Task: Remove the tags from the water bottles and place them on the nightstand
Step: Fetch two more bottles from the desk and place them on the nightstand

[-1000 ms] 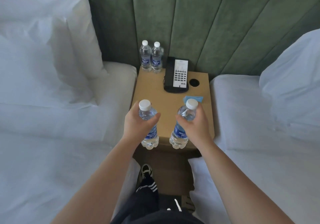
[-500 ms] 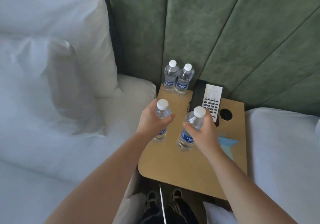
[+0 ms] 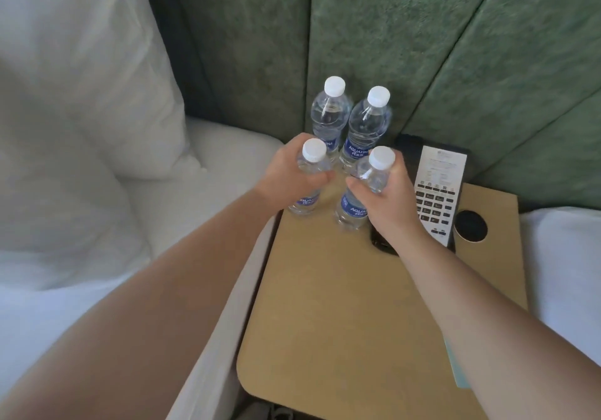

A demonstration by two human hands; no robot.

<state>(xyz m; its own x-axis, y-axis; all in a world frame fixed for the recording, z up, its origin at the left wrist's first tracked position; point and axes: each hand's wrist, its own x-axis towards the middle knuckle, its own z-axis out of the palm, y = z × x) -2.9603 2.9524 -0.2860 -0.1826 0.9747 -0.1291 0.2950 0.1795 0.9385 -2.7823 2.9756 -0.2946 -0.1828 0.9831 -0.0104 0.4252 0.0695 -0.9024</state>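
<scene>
Green padded headboard panels (image 3: 374,29) are seen behind everything, with a white pillow (image 3: 81,78) and bedding off to the left. Next over, the tan nightstand (image 3: 341,305) is wedged between two white mattresses.

A clear water bottle (image 3: 307,188) with a white cap and blue label is gripped by the left hand (image 3: 289,172), fingers wrapped around its upper body. Its base is at the nightstand's back left edge; whether it's touching the top can't be told. Just behind, two more matching bottles (image 3: 328,114) (image 3: 369,127) are stood upright side by side against the headboard. A fourth bottle (image 3: 361,198), tilted a bit, is held by the right hand (image 3: 387,201), fingers closed around its middle, thumb on the front.

Further right, a black phone (image 3: 435,192) with a white card is laid on the nightstand, a round black hole (image 3: 471,226) beside it, and a light blue paper (image 3: 458,371) is peeking out by the right forearm.
</scene>
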